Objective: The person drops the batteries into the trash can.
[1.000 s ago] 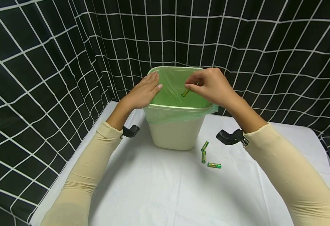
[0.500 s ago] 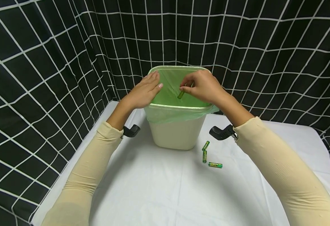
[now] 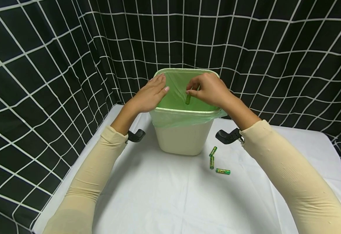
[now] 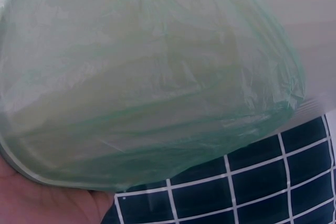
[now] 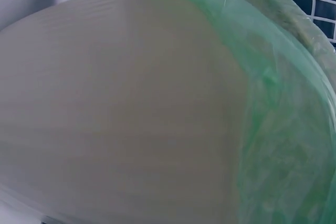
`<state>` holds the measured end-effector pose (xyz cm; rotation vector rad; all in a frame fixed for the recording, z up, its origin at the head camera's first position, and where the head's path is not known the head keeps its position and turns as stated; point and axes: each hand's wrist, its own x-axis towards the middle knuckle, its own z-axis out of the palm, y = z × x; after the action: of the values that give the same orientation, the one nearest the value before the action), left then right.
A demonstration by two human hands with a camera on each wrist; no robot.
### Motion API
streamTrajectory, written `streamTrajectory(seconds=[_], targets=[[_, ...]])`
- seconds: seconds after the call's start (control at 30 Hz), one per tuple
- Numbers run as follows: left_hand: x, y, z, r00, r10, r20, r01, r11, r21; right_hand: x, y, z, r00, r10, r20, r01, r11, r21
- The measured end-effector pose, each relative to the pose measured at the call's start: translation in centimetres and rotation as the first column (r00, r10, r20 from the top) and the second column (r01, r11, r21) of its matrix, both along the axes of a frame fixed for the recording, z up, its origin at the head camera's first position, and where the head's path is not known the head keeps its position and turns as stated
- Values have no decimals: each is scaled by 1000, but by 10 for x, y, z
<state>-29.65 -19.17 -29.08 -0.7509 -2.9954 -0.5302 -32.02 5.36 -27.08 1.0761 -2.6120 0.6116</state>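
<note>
A cream waste bin with a thin green liner folded over its rim stands on the white cloth. My left hand lies across the bin's left rim, fingers straight; in the left wrist view part of that hand shows at the rim. Over the bin's mouth my right hand pinches a small green battery between thumb and fingers, its lower end pointing down into the liner. The right wrist view is filled by the bin's side and the overhanging liner.
Three more green batteries lie on the cloth at the bin's front right: an upper battery, a middle battery and a lower battery. Behind and left hangs a black curtain with white grid lines.
My right hand has moved left and slightly down over the bin with the battery, which now hangs nearly upright instead of slanted. The left hand stays on the rim.
</note>
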Motion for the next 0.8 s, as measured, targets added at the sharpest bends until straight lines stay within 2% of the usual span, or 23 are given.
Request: streamTrajectory(seconds=[0.23, 0.43, 0.63, 0.8], targets=[[1, 0, 0, 1000, 3, -4, -3, 1000, -1, 3, 3, 1, 1000, -9, 6, 9, 1000, -7], [2, 0, 2, 1000, -1, -8, 1, 1000, -4, 11, 13, 1, 1000, -19, 0, 19, 999, -42], [2, 0, 3, 1000, 0, -9, 0, 1000, -4, 26, 25, 1, 999, -10, -30, 6, 991, -136], [2, 1, 2, 1000, -3, -3, 3, 1000, 4, 46, 37, -1, 996, -15, -91, -6, 972, -234]])
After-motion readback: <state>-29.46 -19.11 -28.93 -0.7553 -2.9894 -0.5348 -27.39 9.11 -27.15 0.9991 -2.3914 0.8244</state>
